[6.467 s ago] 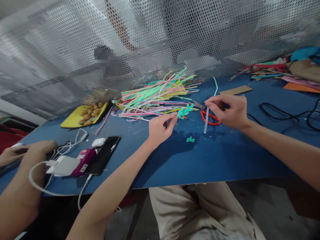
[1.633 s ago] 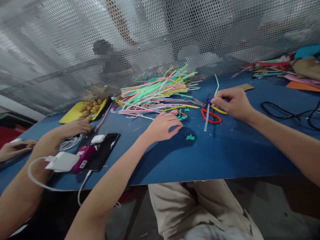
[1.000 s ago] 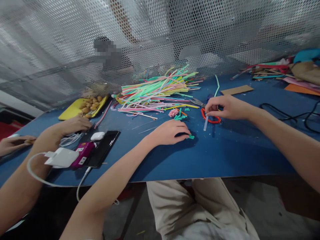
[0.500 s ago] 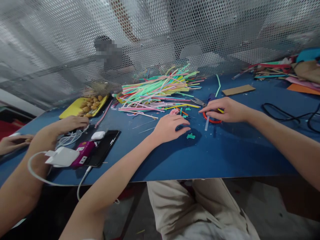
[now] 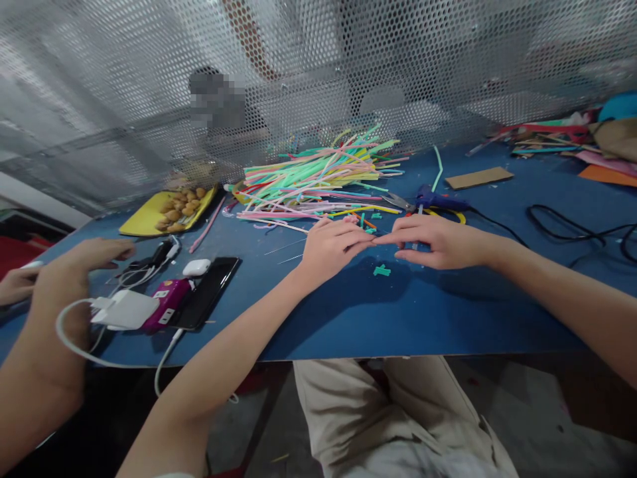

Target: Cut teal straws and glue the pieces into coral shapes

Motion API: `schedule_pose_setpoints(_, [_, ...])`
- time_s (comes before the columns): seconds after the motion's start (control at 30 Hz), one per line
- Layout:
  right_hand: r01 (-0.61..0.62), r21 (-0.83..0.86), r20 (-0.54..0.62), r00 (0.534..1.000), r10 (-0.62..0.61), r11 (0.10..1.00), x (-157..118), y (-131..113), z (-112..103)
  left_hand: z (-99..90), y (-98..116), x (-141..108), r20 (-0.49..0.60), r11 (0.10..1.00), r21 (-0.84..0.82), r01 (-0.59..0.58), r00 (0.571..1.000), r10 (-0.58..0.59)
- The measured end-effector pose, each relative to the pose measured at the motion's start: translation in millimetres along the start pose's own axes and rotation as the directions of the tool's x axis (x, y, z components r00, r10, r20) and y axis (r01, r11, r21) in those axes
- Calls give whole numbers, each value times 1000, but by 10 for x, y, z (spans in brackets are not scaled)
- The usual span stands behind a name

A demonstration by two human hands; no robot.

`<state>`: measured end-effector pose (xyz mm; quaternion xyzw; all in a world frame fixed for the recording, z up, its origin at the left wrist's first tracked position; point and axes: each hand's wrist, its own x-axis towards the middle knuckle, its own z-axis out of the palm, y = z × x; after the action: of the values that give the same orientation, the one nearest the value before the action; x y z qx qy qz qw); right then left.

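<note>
My left hand (image 5: 332,249) is low over the blue table, thumb and index fingertips drawn together; whatever may be between them is hidden. A pink fuzzy piece (image 5: 351,219) shows just beyond its knuckles, and small green pieces (image 5: 369,230) lie by its fingertips. My right hand (image 5: 430,240) reaches in from the right, its index finger stretched out to meet the left fingertips, thumb apart below. Nothing shows in its grasp. Another green piece (image 5: 382,270) lies in front of the hands. Behind my right hand are pliers (image 5: 398,202) and a blue glue gun (image 5: 438,198).
Many pastel pipe cleaners (image 5: 313,176) are piled against the perforated metal screen (image 5: 298,86). On the left are a yellow tray (image 5: 142,216) of brown lumps, a phone (image 5: 212,292), a purple power block (image 5: 166,305), and a co-worker's arm (image 5: 60,318). A cardboard strip (image 5: 478,178) lies right.
My right hand has moved left and nearer, away from the pliers, to meet my left hand. My left thumb and index finger have closed together. The co-worker's hand has drawn back left.
</note>
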<state>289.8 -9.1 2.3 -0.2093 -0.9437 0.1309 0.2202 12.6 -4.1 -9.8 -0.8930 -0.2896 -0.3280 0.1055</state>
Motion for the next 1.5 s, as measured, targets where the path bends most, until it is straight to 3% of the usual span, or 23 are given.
schedule_pose_setpoints(0.1, [-57, -149, -31, 998, 53, 987, -39, 96, -74, -90, -52, 33, -81, 997, -14, 72, 994, -73])
schedule_pose_setpoints(0.2, [-240, -272, -92, 970, 223, 932, -97, 259, -187, -185, -176, 69, -177, 981, -49, 187, 965, -192])
schedule_pose_setpoints(0.3, [-492, -303, -195, 870, 453, 816, -183, 489, -294, -261, -376, 78, -272, 947, -51, 317, 908, -318])
schedule_pose_setpoints(0.37, [-595, -309, -258, 803, 537, 742, -257, 667, -350, -298, -525, 66, -324, 912, -41, 408, 858, -398])
schedule_pose_setpoints(0.5, [-702, -333, -211, 706, 676, 629, -415, 1004, -430, -344, -756, 29, -429, 874, -14, 485, 787, -444])
schedule_pose_setpoints(0.6, [-757, -318, -165, 636, 754, 570, -510, 1175, -451, -366, -823, 14, -432, 876, 12, 482, 792, -431])
schedule_pose_setpoints(0.7, [-786, -304, -105, 590, 801, 539, -566, 1254, -413, -365, -853, -5, -347, 873, 81, 481, 835, -427])
schedule_pose_setpoints(0.8, [-789, -305, -70, 577, 814, 533, -581, 1259, -341, -326, -930, -55, -251, 871, 118, 477, 863, -439])
schedule_pose_setpoints(0.93, [-795, -316, -71, 563, 823, 517, -550, 1210, -298, -262, -1061, -129, -302, 899, 123, 420, 879, -369])
schedule_pose_setpoints(1.0, [-797, -319, -82, 563, 823, 513, -521, 1172, -309, -254, -1057, -131, -236, 890, 149, 431, 890, -391])
schedule_pose_setpoints(1.07, [-799, -310, -103, 567, 818, 515, -487, 1119, -335, -261, -979, -99, -152, 881, 159, 445, 893, -423])
schedule_pose_setpoints(1.23, [-842, -255, -279, 534, 798, 475, -401, 911, -447, -234, -572, 24, -112, 921, 94, 378, 923, -368])
schedule_pose_setpoints(1.3, [-847, -189, -421, 527, 738, 497, -372, 812, -505, -176, -367, 45, 15, 966, 90, 244, 969, -246])
schedule_pose_setpoints(1.37, [-785, -73, -525, 554, 646, 615, -345, 716, -559, -101, -152, 46, 181, 999, 23, 41, 983, -45])
schedule_pose_setpoints(1.43, [-711, 14, -443, 626, 642, 703, -316, 625, -590, -27, 51, 37, 287, 998, -64, -28, 957, 45])
schedule_pose_setpoints(1.5, [-664, 99, -313, 686, 657, 741, -280, 538, -582, 27, 206, 30, 360, 992, -122, -14, 931, 57])
